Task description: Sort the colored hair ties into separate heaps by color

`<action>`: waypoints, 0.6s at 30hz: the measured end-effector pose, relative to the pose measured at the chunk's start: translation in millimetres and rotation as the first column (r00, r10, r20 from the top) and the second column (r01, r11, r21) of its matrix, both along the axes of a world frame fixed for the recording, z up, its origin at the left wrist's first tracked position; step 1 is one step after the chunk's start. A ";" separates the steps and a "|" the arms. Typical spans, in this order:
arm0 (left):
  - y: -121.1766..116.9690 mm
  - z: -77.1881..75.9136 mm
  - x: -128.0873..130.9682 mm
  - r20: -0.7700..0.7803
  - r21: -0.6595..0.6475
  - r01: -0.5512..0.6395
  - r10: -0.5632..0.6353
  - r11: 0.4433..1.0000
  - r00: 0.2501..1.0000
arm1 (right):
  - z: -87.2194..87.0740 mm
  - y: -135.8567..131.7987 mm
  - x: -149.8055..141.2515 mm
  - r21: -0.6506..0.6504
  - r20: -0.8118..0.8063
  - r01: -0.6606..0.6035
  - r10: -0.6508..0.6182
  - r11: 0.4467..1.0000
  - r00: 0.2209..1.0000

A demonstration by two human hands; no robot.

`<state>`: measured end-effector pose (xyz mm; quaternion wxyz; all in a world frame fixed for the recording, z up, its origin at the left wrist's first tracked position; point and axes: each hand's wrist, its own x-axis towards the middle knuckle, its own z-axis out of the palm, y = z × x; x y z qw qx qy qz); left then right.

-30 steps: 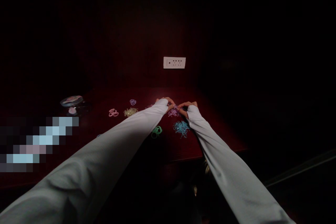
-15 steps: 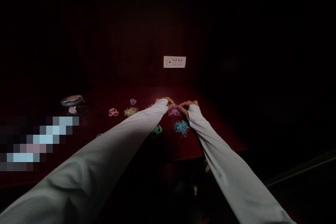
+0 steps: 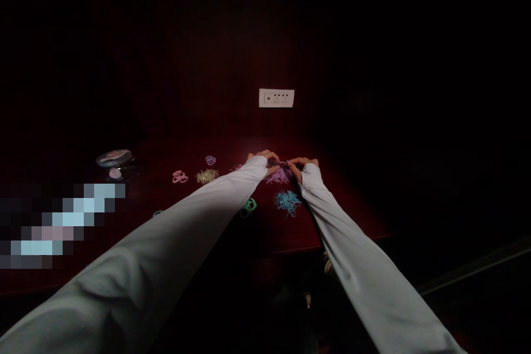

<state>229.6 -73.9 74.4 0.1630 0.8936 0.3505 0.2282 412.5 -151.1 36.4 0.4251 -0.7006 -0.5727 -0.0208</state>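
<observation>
Both my arms, in pale long sleeves, reach out over a dark red table (image 3: 348, 215). My left hand (image 3: 265, 158) and my right hand (image 3: 299, 166) meet above a pile of purple rubber bands (image 3: 277, 177). Each hand is pinched, and a thin purple band (image 3: 281, 164) is stretched between their fingertips. A pile of light blue bands (image 3: 286, 201) lies just in front of my right wrist. Several green bands (image 3: 248, 206) show beside my left forearm.
Further left lie yellow bands (image 3: 206, 176), pink bands (image 3: 180, 177) and a few lilac bands (image 3: 211, 160). A round tin lid (image 3: 113, 158) sits at the far left. A white wall socket (image 3: 276, 98) is on the dark wall behind. The room is very dim.
My hands have moved slightly apart, the right one shifting right, so the purple band between them is now pulled out longer.
</observation>
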 end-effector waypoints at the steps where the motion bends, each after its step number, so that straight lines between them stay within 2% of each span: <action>1: 0.3 0.4 0.3 0.010 0.006 0.011 -0.011 1.000 1.000 | -0.1 0.2 -0.5 0.019 0.001 -0.003 0.003 1.000 1.000; 8: 1.5 -1.5 3.7 0.049 0.038 0.072 -0.074 0.997 0.996 | 7.5 -5.2 -6.3 -0.002 0.009 -0.038 0.038 0.999 0.999; 13: 4.3 -0.7 2.9 0.011 0.069 0.070 -0.071 0.995 0.997 | 10.0 -7.1 -8.3 0.002 0.018 -0.051 0.051 0.999 0.999; 18: 10.8 9.0 -11.1 -0.082 0.210 0.082 -0.066 0.974 0.994 | 5.4 -6.6 -4.0 -0.001 0.025 -0.046 0.046 0.999 0.999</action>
